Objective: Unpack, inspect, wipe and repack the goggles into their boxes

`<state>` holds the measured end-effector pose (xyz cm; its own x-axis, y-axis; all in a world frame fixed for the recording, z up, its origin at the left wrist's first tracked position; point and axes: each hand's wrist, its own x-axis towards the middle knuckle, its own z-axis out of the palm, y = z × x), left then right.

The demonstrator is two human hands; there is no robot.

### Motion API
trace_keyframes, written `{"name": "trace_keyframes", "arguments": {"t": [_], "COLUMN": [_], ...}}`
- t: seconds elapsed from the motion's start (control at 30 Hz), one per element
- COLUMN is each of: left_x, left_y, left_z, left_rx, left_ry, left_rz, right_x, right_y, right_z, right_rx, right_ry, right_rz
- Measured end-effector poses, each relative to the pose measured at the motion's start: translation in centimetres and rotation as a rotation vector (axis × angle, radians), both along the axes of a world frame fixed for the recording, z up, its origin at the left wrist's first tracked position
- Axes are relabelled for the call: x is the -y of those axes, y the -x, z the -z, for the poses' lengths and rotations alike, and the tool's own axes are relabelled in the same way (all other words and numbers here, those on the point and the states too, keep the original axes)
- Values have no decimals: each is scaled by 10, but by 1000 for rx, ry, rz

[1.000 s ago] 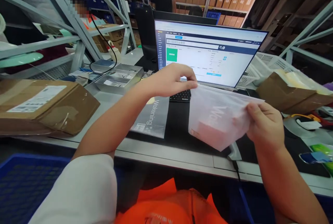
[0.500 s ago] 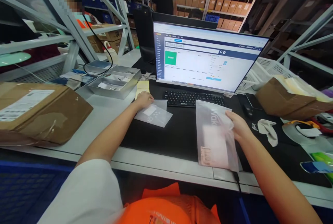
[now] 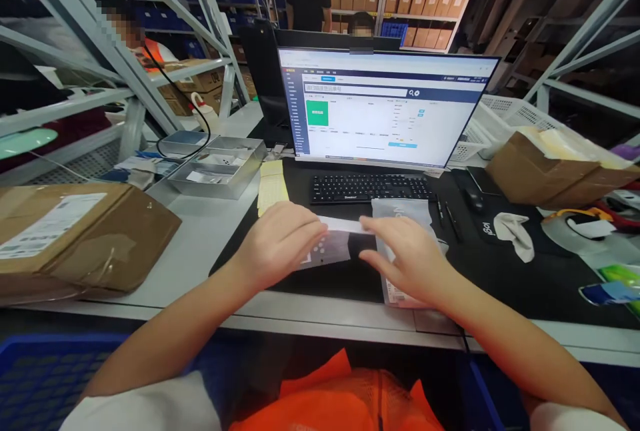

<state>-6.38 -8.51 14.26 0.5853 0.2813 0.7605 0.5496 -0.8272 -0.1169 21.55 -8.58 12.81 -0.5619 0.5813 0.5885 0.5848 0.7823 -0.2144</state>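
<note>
My left hand (image 3: 283,239) rests curled on a small frosted plastic bag (image 3: 333,249) that lies on the black desk mat (image 3: 500,277), holding its left end. My right hand (image 3: 406,259) lies with fingers stretched out towards the small bag's white top edge. It covers the lower part of a larger frosted bag (image 3: 403,209) with something pink inside, which lies flat on the mat in front of the keyboard (image 3: 370,187). The monitor (image 3: 390,111) behind shows a form page with a green square.
A taped cardboard box (image 3: 75,237) sits at the left, with metal trays (image 3: 220,167) and a yellow label sheet (image 3: 273,189) behind. At the right are a mouse (image 3: 473,199), pens, a cloth (image 3: 515,231) and an open box (image 3: 540,174). A blue crate (image 3: 35,377) stands below. People are among the far shelves.
The larger bag, held up in both hands a second ago, now lies on the mat. My left hand drew the small bag towards the middle, and my right hand moved left to meet it.
</note>
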Motion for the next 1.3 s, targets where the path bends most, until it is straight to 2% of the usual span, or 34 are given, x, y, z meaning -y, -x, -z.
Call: {"name": "trace_keyframes", "arguments": {"t": [0.1, 0.23, 0.37, 0.53, 0.67, 0.8, 0.93, 1.0, 1.1, 1.2, 1.3], "left_x": [16, 16, 16, 25, 29, 28, 28, 30, 36, 36, 29], "left_y": [-7, -4, -15, -35, -23, 0, 6, -4, -32, -65, -71], "left_z": [4, 9, 4, -4, -6, -7, -10, -14, -21, -25, -26], "left_rx": [19, 21, -44, -93, -37, 73, 112, 54, -128, -274, -324], "left_ry": [49, 87, 75, 85, 101, 105, 123, 104, 64, 86, 106], "left_rz": [51, 17, 11, 64, 77, 28, -1, -76, -209, -135, -58], "right_x": [10, 14, 25, 30, 30, 30, 29, 28, 29, 31, 32], "right_y": [4, -12, -3, 17, -3, -31, -36, -31, -18, -7, -12], "right_z": [3, 7, -9, -25, -24, -21, -15, -11, -5, -2, -2], "right_rx": [18, 51, 178, 273, 262, 151, 16, -26, -8, 47, 54], "right_ry": [-114, -178, -155, -215, -220, -140, -78, -92, -129, -171, -150], "right_rz": [-39, -39, 68, -14, -4, 40, -5, 10, 25, 1, 10]}}
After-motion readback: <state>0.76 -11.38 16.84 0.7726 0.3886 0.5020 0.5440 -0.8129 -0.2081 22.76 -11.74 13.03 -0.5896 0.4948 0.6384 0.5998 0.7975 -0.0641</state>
